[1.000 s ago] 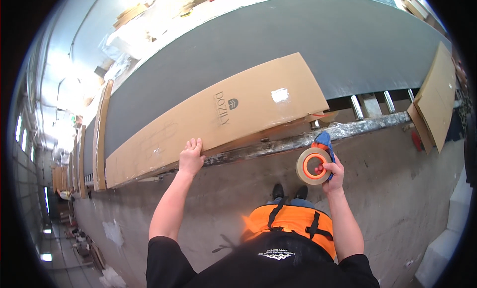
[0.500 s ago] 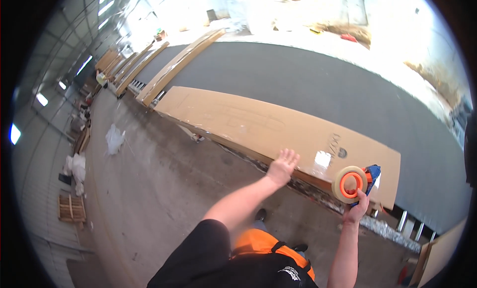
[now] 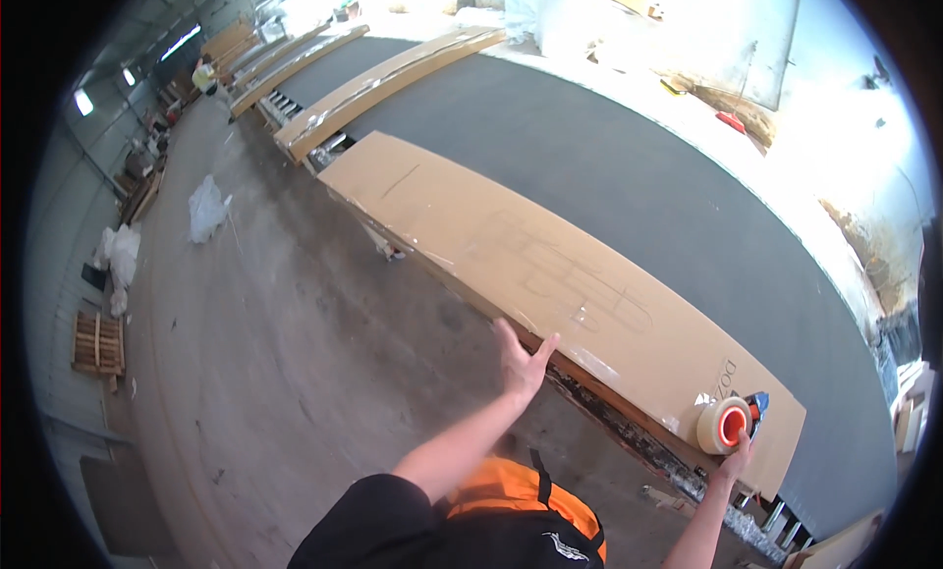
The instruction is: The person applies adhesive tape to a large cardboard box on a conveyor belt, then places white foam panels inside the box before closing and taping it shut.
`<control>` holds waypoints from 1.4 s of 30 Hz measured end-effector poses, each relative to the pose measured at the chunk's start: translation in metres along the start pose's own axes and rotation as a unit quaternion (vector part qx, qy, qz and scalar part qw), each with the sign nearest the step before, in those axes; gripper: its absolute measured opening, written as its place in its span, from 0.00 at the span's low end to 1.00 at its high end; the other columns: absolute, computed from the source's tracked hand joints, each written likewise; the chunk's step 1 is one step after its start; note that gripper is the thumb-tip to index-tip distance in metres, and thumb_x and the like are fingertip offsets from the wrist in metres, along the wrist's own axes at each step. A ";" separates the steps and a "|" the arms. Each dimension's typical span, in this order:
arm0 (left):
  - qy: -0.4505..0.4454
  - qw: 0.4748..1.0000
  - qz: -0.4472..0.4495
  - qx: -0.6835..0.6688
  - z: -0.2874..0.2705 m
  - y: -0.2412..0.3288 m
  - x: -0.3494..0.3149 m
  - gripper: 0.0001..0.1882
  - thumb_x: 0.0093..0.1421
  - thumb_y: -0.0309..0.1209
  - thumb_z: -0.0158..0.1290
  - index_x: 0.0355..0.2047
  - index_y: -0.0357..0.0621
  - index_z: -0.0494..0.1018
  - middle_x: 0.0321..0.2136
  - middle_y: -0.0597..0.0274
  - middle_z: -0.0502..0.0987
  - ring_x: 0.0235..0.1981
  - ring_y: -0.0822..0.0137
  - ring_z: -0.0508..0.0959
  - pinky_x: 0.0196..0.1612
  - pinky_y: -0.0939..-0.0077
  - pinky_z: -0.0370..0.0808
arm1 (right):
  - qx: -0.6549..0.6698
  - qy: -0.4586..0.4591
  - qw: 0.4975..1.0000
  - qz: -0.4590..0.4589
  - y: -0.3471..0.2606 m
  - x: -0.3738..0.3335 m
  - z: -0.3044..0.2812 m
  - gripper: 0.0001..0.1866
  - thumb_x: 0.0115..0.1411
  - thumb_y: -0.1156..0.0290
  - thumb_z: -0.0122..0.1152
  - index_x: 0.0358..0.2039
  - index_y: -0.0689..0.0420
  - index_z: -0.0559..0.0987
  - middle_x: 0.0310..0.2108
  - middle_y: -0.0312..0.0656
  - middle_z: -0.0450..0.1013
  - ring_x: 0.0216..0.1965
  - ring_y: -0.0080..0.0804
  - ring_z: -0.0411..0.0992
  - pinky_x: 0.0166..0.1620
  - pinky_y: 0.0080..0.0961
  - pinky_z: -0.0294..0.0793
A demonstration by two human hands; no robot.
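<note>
A long flat cardboard box (image 3: pixel 550 265) lies along the near edge of a wide grey conveyor belt (image 3: pixel 609 166). My left hand (image 3: pixel 521 358) is stretched forward with its fingers spread, touching or hovering just at the box's near edge. My right hand (image 3: pixel 737 458) grips a tape dispenser (image 3: pixel 729 422) with an orange-cored roll and a blue handle. The dispenser rests against the box's right end, near a white label.
More long cardboard boxes (image 3: pixel 383 78) lie farther up the belt. A person in a bright vest (image 3: pixel 204 75) stands far off at the left. On the concrete floor (image 3: pixel 265 353) are a clear plastic bag (image 3: pixel 206 208), white sacks (image 3: pixel 118 260) and a wooden pallet (image 3: pixel 96 343).
My view has swung left along the belt, so the whole box is now seen. My left hand has slid left along the box's near edge. The dispenser stays at the right end.
</note>
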State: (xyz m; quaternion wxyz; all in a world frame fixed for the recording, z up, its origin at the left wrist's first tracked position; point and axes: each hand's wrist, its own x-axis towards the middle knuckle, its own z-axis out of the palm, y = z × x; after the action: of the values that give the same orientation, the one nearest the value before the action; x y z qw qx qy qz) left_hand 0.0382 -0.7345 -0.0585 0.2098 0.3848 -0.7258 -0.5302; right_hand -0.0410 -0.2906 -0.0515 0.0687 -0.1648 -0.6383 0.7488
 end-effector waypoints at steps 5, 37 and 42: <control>0.056 0.998 -0.027 -0.015 0.011 -0.007 0.015 0.61 0.53 0.53 0.64 0.70 0.33 0.37 0.71 0.36 0.37 0.73 0.48 0.43 0.72 0.65 0.47 | -0.029 0.048 0.998 -0.009 0.002 0.000 0.021 0.21 0.62 0.65 0.55 0.51 0.66 0.74 0.44 0.46 0.76 0.43 0.36 0.77 0.48 0.33 0.78; 0.023 0.931 -0.081 -0.356 0.030 -0.054 -0.025 0.38 0.57 0.26 0.63 0.65 0.32 0.59 0.48 0.52 0.78 0.48 0.70 0.77 0.53 0.78 0.73 | -0.056 -0.011 0.998 0.009 0.011 -0.014 0.053 0.25 0.56 0.70 0.62 0.54 0.65 0.74 0.47 0.43 0.77 0.46 0.34 0.76 0.52 0.30 0.75; -0.105 0.990 -0.097 -0.016 0.032 0.015 -0.036 0.33 0.63 0.41 0.56 0.63 0.35 0.64 0.55 0.37 0.72 0.59 0.48 0.72 0.58 0.62 0.68 | -0.176 0.039 0.984 0.013 -0.017 -0.001 0.035 0.23 0.52 0.72 0.59 0.51 0.62 0.78 0.43 0.41 0.78 0.44 0.31 0.77 0.48 0.29 0.75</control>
State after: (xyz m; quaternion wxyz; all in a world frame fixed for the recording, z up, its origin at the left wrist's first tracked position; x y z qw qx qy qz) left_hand 0.0321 -0.6849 -0.0519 0.0862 0.3927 -0.6944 -0.5967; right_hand -0.0533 -0.3205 -0.0298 0.0535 -0.2117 -0.7544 0.6190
